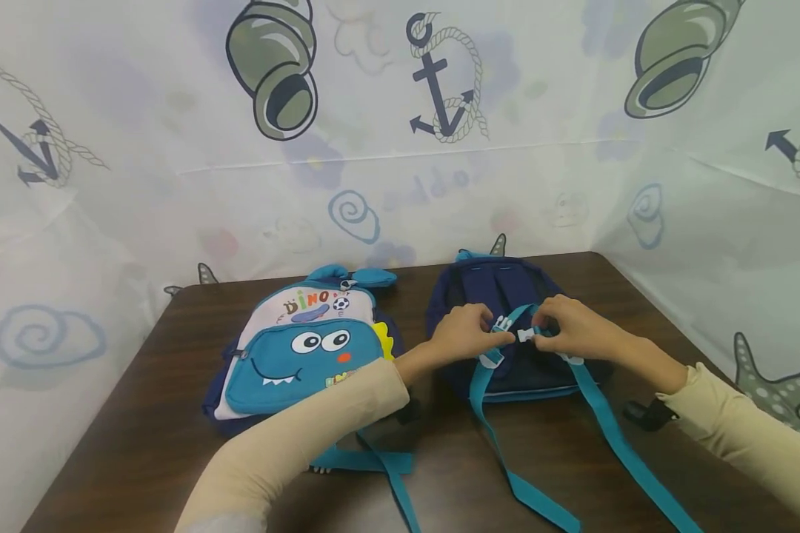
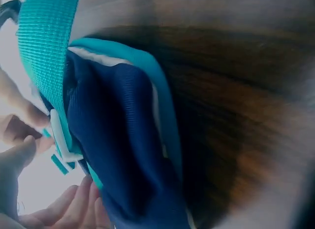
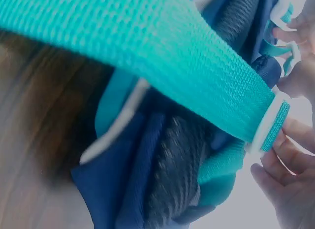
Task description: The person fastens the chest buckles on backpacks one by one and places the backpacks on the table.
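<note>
A navy backpack [image 1: 453, 296] lies with its strap side up. Over it, my left hand [image 1: 465, 331] pinches the chest strap beside one white plastic buckle half [image 1: 503, 323]. My right hand [image 1: 583, 329] pinches the other white buckle half [image 1: 525, 335] by its strap end. The two halves are apart, close together between the hands. A teal shoulder strap [image 3: 197, 76] runs through a white adjuster [image 3: 269, 123] beside the right fingers in the right wrist view. In the left wrist view, another teal strap [image 2: 49, 42] passes through a white adjuster [image 2: 60, 135] near the left fingers [image 2: 74, 204].
A second backpack [image 1: 307, 363] with a dinosaur face lies front up at left, partly under my left forearm. Its teal straps [image 1: 367, 460] trail forward. The first backpack's loose straps [image 1: 630, 451] hang toward me across the brown table [image 1: 140, 437]. Printed cloth [image 1: 540, 178] stands behind.
</note>
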Action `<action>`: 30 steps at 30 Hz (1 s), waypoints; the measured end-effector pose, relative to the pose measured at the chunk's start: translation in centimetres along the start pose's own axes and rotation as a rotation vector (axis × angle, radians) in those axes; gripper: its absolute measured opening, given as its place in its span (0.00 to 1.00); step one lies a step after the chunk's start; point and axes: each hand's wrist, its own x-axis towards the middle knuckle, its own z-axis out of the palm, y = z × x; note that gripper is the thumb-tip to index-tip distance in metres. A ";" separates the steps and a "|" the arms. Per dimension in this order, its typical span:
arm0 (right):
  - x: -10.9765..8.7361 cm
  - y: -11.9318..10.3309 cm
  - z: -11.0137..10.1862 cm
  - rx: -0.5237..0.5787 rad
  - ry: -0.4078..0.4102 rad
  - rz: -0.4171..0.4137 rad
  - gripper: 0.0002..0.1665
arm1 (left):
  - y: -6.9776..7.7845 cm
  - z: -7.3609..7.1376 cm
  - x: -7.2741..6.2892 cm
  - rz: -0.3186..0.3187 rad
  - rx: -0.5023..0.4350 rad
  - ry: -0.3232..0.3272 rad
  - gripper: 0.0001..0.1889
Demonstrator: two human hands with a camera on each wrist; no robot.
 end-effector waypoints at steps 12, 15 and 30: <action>-0.9 0.8 -1.4 0.003 0.055 -0.015 0.09 | 1.1 0.0 0.6 0.157 0.185 0.060 0.07; -1.4 1.2 -2.1 0.022 0.095 -0.025 0.09 | 0.9 -1.9 0.4 0.164 0.164 0.049 0.06; -0.6 0.7 -4.0 0.048 0.195 -0.028 0.10 | 3.0 -7.3 0.7 0.289 0.356 -0.079 0.07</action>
